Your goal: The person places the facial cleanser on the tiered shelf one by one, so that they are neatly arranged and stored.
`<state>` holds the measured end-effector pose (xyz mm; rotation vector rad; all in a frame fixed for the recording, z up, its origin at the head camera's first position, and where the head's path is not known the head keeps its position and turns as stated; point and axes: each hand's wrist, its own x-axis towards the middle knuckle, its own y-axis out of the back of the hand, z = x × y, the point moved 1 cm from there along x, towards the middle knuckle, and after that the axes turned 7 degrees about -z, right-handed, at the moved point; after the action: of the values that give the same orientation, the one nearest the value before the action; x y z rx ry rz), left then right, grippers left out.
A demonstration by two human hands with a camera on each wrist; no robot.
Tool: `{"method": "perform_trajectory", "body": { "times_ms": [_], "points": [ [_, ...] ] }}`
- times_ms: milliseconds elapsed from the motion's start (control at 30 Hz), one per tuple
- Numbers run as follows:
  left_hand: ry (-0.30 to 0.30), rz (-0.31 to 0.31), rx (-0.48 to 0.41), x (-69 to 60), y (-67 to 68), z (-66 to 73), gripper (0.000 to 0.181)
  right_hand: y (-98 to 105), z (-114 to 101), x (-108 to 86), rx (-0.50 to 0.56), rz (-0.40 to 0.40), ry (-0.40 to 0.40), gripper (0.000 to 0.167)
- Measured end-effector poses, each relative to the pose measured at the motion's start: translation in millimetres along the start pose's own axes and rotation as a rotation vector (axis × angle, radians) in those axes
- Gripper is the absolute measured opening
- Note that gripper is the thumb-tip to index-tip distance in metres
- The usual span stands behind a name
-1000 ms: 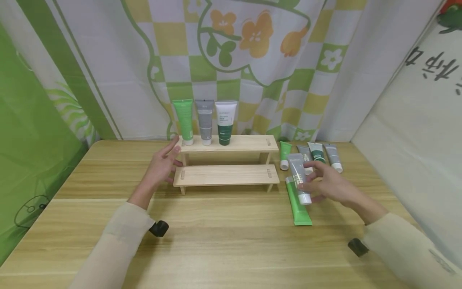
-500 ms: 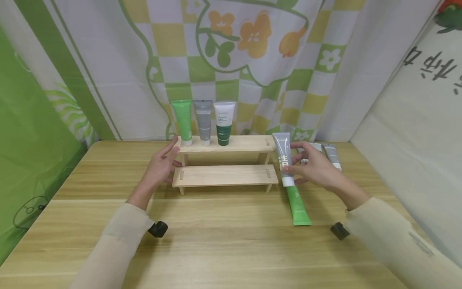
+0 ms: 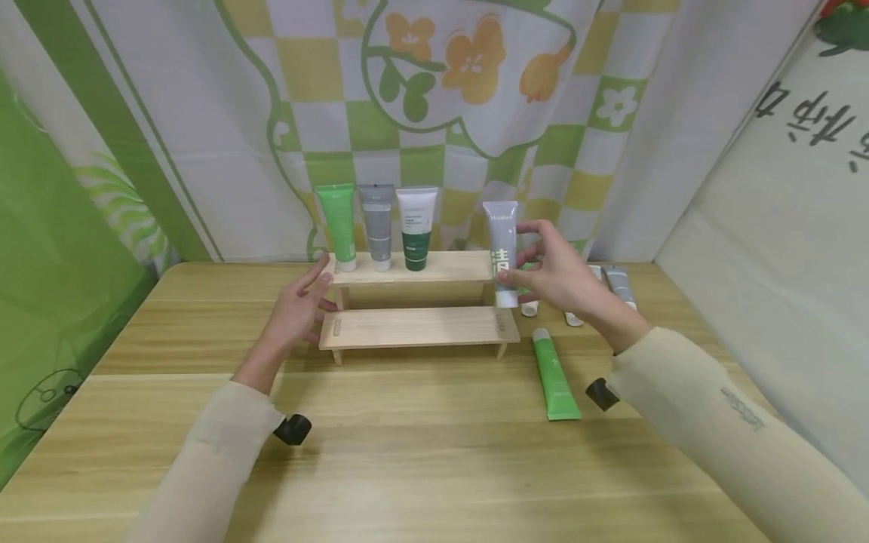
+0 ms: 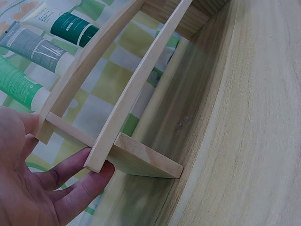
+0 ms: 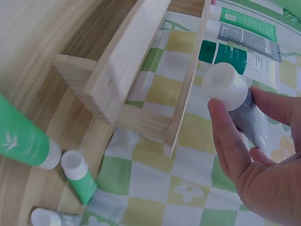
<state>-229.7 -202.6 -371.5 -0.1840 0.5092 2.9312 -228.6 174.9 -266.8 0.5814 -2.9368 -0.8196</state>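
1. Pinching a grey tube [image 3: 502,237], our right hand [image 3: 560,268] holds it nearly upright, white cap [image 3: 506,299] down, near the right end of the upper shelf [image 3: 458,265]
2. Our left hand [image 3: 293,313] grips the left end of the wooden stand [image 3: 417,329]
3. On the upper shelf we see a green tube [image 3: 338,226], a second grey tube [image 3: 378,226] and a white-and-green tube [image 3: 416,226] standing upright
4. Another green tube [image 3: 555,381] lies on the table [image 3: 407,452] right of the wooden stand, with other tubes [image 3: 619,285] partly hidden behind our right hand

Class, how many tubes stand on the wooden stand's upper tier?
3: green tube at left, grey tube in the middle, white-and-green tube at right; none looks hidden.
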Motion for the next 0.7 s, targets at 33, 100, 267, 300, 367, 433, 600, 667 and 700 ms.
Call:
{"method": "perform_trajectory", "body": {
  "times_ms": [33,100,267,300,367,433,600,667,700],
  "points": [
    [0.000,0.001,0.001,-0.3,0.1,0.3,0.059,-1.4,-1.9,2.2,0.005,0.005,0.004,0.086],
    [-0.002,0.004,0.001,-0.7,0.1,0.7,0.059,-4.2,-4.2,6.7,0.022,0.018,0.015,0.087],
    [-0.004,0.001,0.002,-0.6,-0.4,-0.1,0.058,-11.5,-7.9,16.6,0.056,0.054,0.045,0.085],
    [-0.005,0.000,0.002,-0.6,-0.5,-0.3,0.058,-12.8,-8.4,18.7,0.062,0.063,0.050,0.084],
    [-0.008,-0.002,0.004,-0.4,-0.3,-0.7,0.057,-15.2,-8.8,23.1,0.067,0.083,0.059,0.084],
    [-0.012,-0.004,0.001,-0.2,-0.1,-1.2,0.056,-17.6,-9.1,27.6,0.069,0.103,0.076,0.084],
    [-0.020,-0.009,-0.012,0.2,0.5,-1.7,0.056,-24.6,-7.7,38.7,0.043,0.138,0.138,0.082],
    [-0.023,-0.009,-0.008,0.3,0.8,-1.8,0.056,-27.9,-6.6,42.7,0.038,0.153,0.160,0.082],
    [-0.025,-0.008,-0.007,0.5,0.8,-2.0,0.056,-29.8,-6.2,44.7,0.044,0.160,0.169,0.081]
  ]
}}
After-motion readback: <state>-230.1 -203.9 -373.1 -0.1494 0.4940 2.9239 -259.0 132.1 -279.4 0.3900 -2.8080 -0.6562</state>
